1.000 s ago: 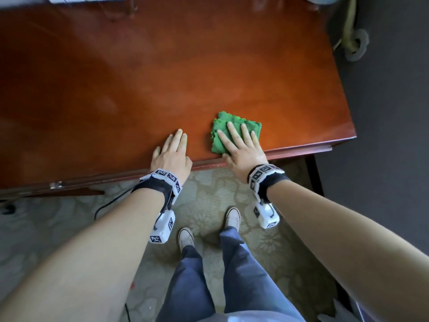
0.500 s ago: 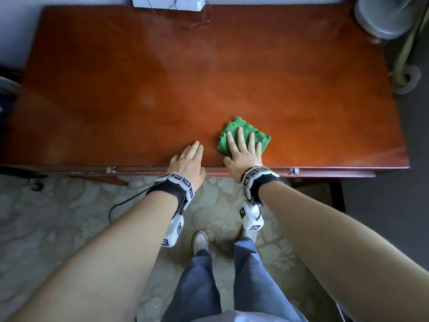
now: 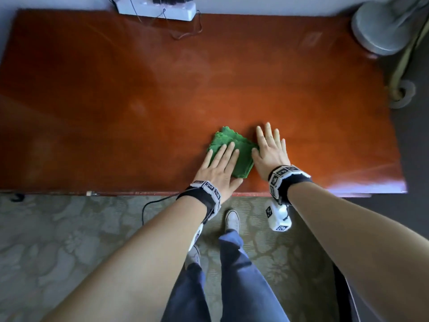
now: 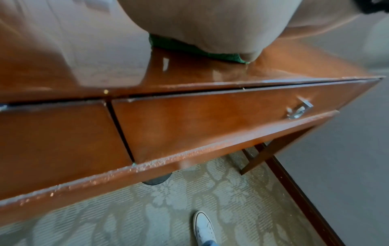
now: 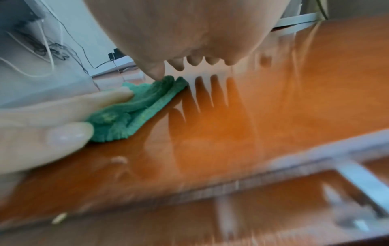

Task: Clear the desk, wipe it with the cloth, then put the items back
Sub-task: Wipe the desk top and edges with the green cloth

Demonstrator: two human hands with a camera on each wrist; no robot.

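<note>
Bare red-brown desk (image 3: 139, 89) ahead: I've swapped the green cloth (image 3: 234, 145) to my flat left hand (image 3: 218, 168), right hand (image 3: 270, 149) now splayed beside it, wiping carries leftward.

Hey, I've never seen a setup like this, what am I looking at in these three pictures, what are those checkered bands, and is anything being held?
A person wears three cameras. The head view looks down on a wooden desk. The patterned wristbands carry cameras that look along each palm. The left hand lies flat on a folded green cloth, pressing it, not gripping. The right hand is flat beside the cloth, its thumb at the edge. A white power strip sits at the desk's back edge.
</note>
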